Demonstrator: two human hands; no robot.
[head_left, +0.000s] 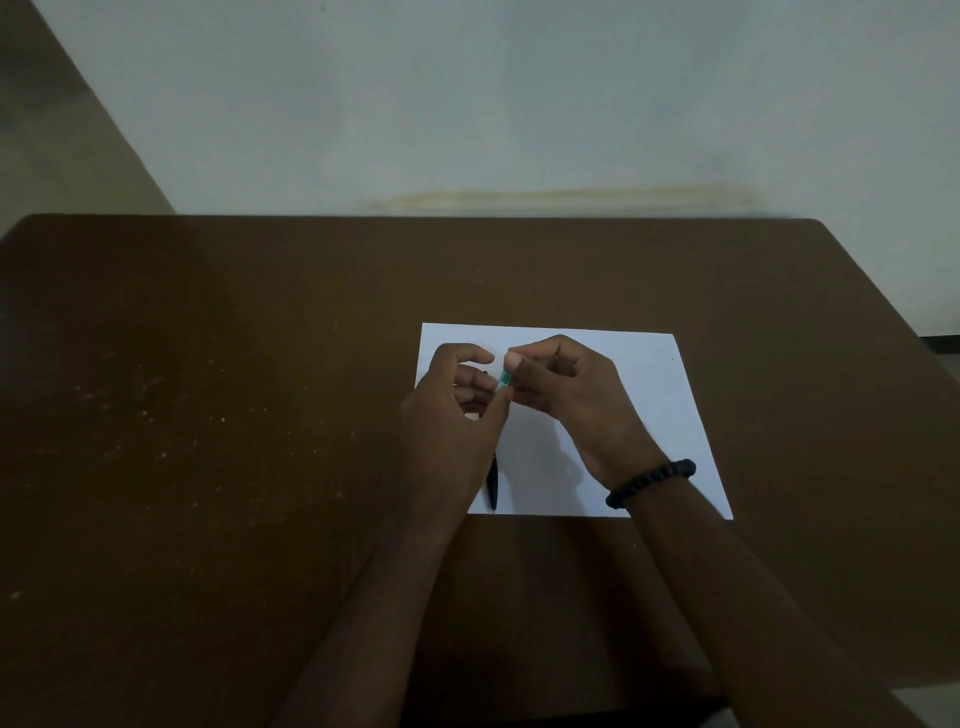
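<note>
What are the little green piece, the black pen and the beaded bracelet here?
green piece (505, 378), head view, its visible middle.
black pen (493, 483), head view, its lower barrel.
beaded bracelet (652, 481), head view, beads over wrist.

A: Entry, centre of frame?
B: Left hand (457, 410) and right hand (566, 395) meet over a white sheet (665, 415). The right thumb and forefinger pinch a small green piece (505, 378). The left thumb touches its lower end, fingers curled; their hold is unclear.
A: Elsewhere?
B: Black pen (493, 486) on the sheet's lower left, partly under the left hand. Bead bracelet (652, 483) on the right wrist. Brown table (208, 415) below, pale wall (467, 104) across the top.
</note>
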